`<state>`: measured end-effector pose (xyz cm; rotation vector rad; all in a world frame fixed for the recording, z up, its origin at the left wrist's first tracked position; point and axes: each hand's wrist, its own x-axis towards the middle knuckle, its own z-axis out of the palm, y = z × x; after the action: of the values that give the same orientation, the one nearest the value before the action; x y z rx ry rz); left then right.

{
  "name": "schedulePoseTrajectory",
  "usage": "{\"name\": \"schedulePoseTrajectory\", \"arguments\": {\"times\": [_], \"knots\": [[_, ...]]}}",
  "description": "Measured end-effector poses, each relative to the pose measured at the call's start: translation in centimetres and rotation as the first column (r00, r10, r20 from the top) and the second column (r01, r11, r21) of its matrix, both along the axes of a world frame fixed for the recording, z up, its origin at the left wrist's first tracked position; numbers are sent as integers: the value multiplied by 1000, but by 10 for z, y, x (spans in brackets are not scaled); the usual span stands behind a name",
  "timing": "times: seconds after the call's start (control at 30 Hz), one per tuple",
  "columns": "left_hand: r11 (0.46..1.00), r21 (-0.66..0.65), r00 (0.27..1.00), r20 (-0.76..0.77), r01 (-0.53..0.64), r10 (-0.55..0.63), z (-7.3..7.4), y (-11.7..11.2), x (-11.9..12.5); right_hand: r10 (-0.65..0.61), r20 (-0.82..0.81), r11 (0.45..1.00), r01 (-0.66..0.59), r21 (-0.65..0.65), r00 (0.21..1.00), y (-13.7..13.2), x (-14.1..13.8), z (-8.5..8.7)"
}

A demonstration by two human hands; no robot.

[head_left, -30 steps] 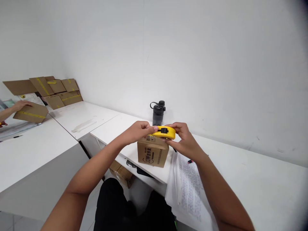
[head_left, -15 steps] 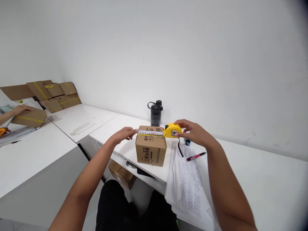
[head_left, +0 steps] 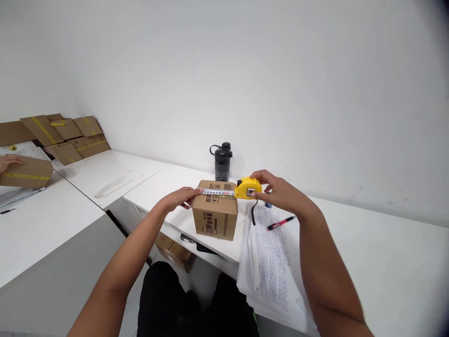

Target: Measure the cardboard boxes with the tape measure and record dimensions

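A small brown cardboard box [head_left: 214,220] stands near the front edge of the white table [head_left: 368,252]. Across its top runs the blade [head_left: 218,192] of a yellow tape measure [head_left: 248,188]. My right hand [head_left: 278,193] grips the yellow case at the box's right edge. My left hand [head_left: 182,197] pinches the blade's end at the box's left edge. The blade lies flat and level along the top of the box.
A dark water bottle [head_left: 222,163] stands behind the box. Printed sheets [head_left: 270,252] and a red pen [head_left: 280,223] lie to its right. At far left another person's hand [head_left: 9,161] rests on a cardboard box [head_left: 25,173]; flattened cartons [head_left: 66,135] lean on the wall.
A second ago both hands held the tape measure together above the box. Since then the blade has been pulled out across the box top, left hand to the left, right hand to the right.
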<state>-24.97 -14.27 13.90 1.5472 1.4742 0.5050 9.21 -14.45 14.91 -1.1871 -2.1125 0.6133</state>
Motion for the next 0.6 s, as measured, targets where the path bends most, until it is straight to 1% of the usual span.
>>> {"name": "schedulePoseTrajectory", "arguments": {"times": [0.1, 0.23, 0.3, 0.33, 0.37, 0.4, 0.43, 0.47, 0.5, 0.53, 0.57, 0.6], "knots": [[1000, 20, 1000, 17, -7, 7, -3, -2, 1, -27, 37, 1000, 26, 14, 999, -1, -1, 0], [998, 36, 997, 64, -56, 54, -7, -1, -1, -37, 14, 998, 36, 51, 999, -5, -8, -1], [996, 32, 991, 107, -78, 75, -12, 0, -2, -39, -11, 993, 40, 109, 999, -12, -13, 0], [995, 34, 985, 142, -99, 93, -15, 1, -1, -39, -48, 983, 47, 176, 998, -16, -15, 2], [990, 42, 974, 189, -136, 126, -19, 2, 1, -37, -113, 961, 67, 269, 993, -19, -16, 3], [981, 52, 954, 248, -188, 170, -23, 3, 4, -29, -209, 919, 109, 380, 977, -21, -15, 4], [966, 66, 924, 313, -250, 218, -28, 4, 8, -18, -331, 855, 186, 483, 944, -21, -13, 4], [946, 85, 887, 382, -314, 260, -33, 5, 12, -12, -457, 780, 295, 553, 889, -19, -9, 2], [922, 108, 844, 451, -373, 289, -38, 6, 18, -24, -566, 704, 416, 575, 824, -14, -3, -4], [896, 129, 798, 520, -426, 305, -42, 8, 23, -66, -644, 644, 525, 556, 762, -9, 6, -12], [873, 142, 751, 585, -467, 307, -46, 10, 29, -163, -667, 614, 604, 508, 727, -3, 16, -25], [856, 144, 704, 643, -497, 301, -48, 12, 34, -300, -608, 620, 635, 461, 735, 3, 28, -40]]}}
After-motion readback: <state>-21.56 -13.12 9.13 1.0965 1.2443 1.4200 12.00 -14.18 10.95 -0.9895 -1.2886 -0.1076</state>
